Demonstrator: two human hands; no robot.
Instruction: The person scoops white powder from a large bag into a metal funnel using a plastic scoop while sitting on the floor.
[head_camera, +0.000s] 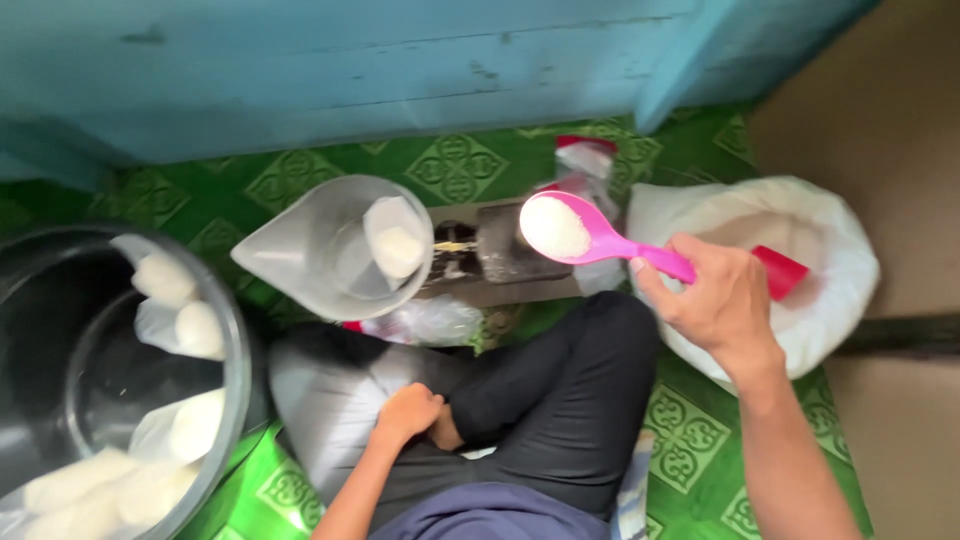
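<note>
Right hand: the right hand (722, 300) is curled around the handle of a pink scoop (590, 238) at about 3 o'clock; the bowl of the scoop is heaped with white grains and points toward 10 o'clock
Left hand: the left hand (408, 412) is closed in a loose fist at about 6 o'clock, pressed on a pile of clear plastic bags (325, 400) beside the person's knee; whether it pinches a bag cannot be told
Scoop's place: it hangs in the air between the white sack (820, 250) at 3 o'clock and a clear bag with a filled white packet (345, 245) at 11 o'clock, over a small dark scale (490, 250) at 12 o'clock
Edges and open room: a blue wooden wall (350, 70) closes off the top; a big metal pot (110, 380) fills 9 o'clock; the crossed leg in dark trousers (545, 400) fills the centre; little bare floor shows between these
Surface: a green patterned floor mat (700, 440), with plain tan floor at the far right
Hidden or unclear: the pot is cut off at the left edge and holds several white filled packets; the scale is partly covered by the scoop and blurred; a red object (780, 272) in the sack sits half behind the right hand
</note>
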